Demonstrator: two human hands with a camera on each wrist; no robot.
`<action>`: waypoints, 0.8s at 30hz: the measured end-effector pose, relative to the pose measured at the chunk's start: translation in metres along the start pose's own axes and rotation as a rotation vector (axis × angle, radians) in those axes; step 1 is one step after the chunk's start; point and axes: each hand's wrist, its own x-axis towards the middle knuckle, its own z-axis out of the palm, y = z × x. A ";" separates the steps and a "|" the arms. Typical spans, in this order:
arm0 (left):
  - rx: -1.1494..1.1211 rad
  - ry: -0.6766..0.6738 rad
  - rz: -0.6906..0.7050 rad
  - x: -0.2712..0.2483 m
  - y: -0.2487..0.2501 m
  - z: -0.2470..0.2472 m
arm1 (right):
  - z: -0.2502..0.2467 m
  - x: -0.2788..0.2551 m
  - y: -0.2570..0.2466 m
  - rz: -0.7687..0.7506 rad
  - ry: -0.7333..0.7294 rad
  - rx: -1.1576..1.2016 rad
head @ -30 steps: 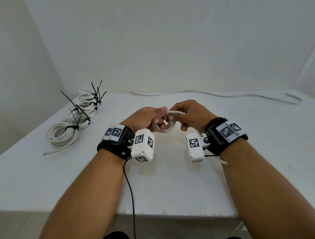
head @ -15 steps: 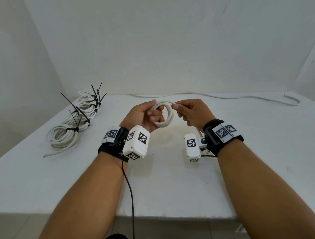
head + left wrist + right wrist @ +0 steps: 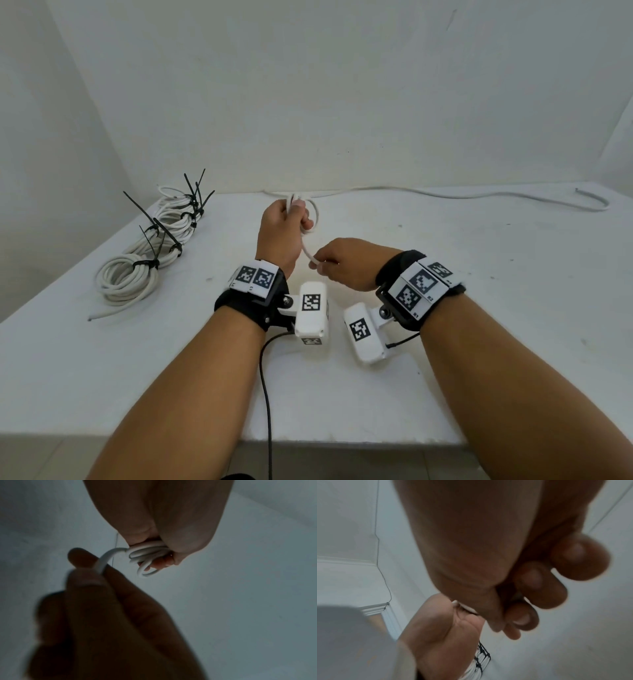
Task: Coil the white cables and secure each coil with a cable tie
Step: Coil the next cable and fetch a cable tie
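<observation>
Head view: the left hand (image 3: 282, 226) grips a small coil of white cable (image 3: 310, 214), its fingers curled tight around the loops, above the white table (image 3: 479, 291). Nearer the body, the right hand (image 3: 346, 265) pinches the cable's free tail between thumb and fingers. Finished coils (image 3: 144, 267) with black cable ties (image 3: 150, 236) lie well left of the left fingers.

White table (image 3: 479, 308), plain white walls (image 3: 342, 85) meeting at corner, soft even light
</observation>
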 end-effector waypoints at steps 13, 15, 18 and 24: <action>0.539 -0.461 -0.015 -0.009 0.010 0.000 | -0.017 -0.007 0.025 -0.108 0.605 0.362; 0.498 -0.509 -0.021 -0.011 0.012 -0.001 | -0.017 -0.007 0.027 -0.144 0.639 0.423; 0.268 -0.572 -0.049 -0.014 0.013 -0.002 | -0.015 -0.006 0.031 -0.183 0.671 0.535; 0.142 -0.340 -0.104 -0.014 0.011 0.007 | -0.008 0.005 0.031 -0.216 0.747 0.505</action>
